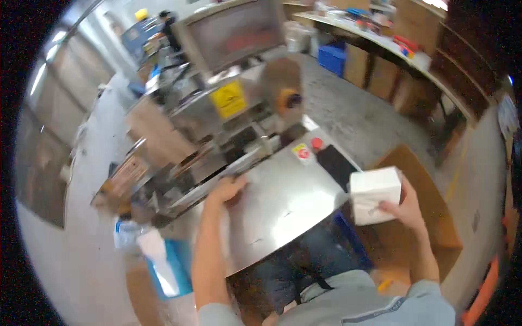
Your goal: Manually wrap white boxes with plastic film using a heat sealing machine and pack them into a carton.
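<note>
My right hand (409,205) grips a small white box (375,193) from its right side, with the thumb across its front face. It holds the box above the near-left side of an open cardboard carton (435,217), beside the worktable's right end. My left hand (227,190) is at the far-left part of the shiny metal tabletop (283,201), next to the machine's rail (239,163). Its fingers are somewhat blurred but look stretched out, and I see nothing held in them.
A machine with a yellow warning sign (228,99) stands along the table's far side. A red button (317,143) and a dark pad (337,167) are at the right. Blue-and-white packaging (166,266) lies at lower left. A long bench (375,41) with a blue bin (331,58) stands behind.
</note>
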`<state>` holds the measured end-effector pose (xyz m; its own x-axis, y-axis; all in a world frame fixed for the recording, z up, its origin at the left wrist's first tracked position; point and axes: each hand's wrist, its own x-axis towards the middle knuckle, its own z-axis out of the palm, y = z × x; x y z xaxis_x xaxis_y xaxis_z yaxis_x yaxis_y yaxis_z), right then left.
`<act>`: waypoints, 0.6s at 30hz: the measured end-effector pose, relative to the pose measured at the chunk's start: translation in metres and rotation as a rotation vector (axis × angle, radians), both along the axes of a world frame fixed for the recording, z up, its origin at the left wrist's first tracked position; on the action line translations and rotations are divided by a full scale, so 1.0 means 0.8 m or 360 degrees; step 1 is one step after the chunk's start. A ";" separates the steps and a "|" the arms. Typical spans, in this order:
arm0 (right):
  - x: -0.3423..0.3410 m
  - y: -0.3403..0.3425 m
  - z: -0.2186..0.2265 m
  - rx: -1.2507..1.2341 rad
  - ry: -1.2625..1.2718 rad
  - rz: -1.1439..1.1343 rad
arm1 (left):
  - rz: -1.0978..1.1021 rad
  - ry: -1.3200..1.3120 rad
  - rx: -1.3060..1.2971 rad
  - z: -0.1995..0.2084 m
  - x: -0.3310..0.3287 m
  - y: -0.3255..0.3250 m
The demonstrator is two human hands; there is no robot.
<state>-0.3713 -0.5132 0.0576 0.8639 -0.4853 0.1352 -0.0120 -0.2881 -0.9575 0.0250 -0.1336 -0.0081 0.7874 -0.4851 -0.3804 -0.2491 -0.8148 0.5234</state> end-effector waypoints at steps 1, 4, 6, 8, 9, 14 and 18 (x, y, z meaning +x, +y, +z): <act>-0.026 -0.017 0.005 -0.0087 0.0008 -0.0201 | -0.0101 0.0044 0.0348 0.024 -0.001 -0.024; -0.095 -0.080 -0.001 -0.0527 0.0187 -0.0611 | 0.0047 -0.0203 -0.0260 0.024 -0.039 -0.038; -0.122 -0.111 -0.020 -0.1055 0.0517 -0.0757 | 0.0188 -0.0497 -0.0391 0.028 -0.080 -0.018; -0.151 -0.147 -0.078 -0.0996 0.0670 -0.0665 | 0.0056 -0.0643 -0.0327 0.009 -0.112 -0.002; -0.169 -0.168 -0.129 -0.1000 0.0810 -0.0715 | 0.0014 -0.0692 -0.0357 -0.005 -0.136 0.000; -0.280 -0.219 -0.340 -0.0446 0.1463 -0.0769 | -0.0579 -0.1050 0.0066 -0.010 -0.282 -0.071; -0.335 -0.222 -0.476 0.0289 0.1566 -0.0950 | -0.0384 -0.1154 0.0237 -0.049 -0.288 -0.081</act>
<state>-0.6393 -0.6904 -0.3231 0.1850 -0.7938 -0.5794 -0.8601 0.1543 -0.4862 -0.2058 -0.1981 -0.0471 0.7434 -0.6589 0.1148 -0.6668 -0.7435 0.0514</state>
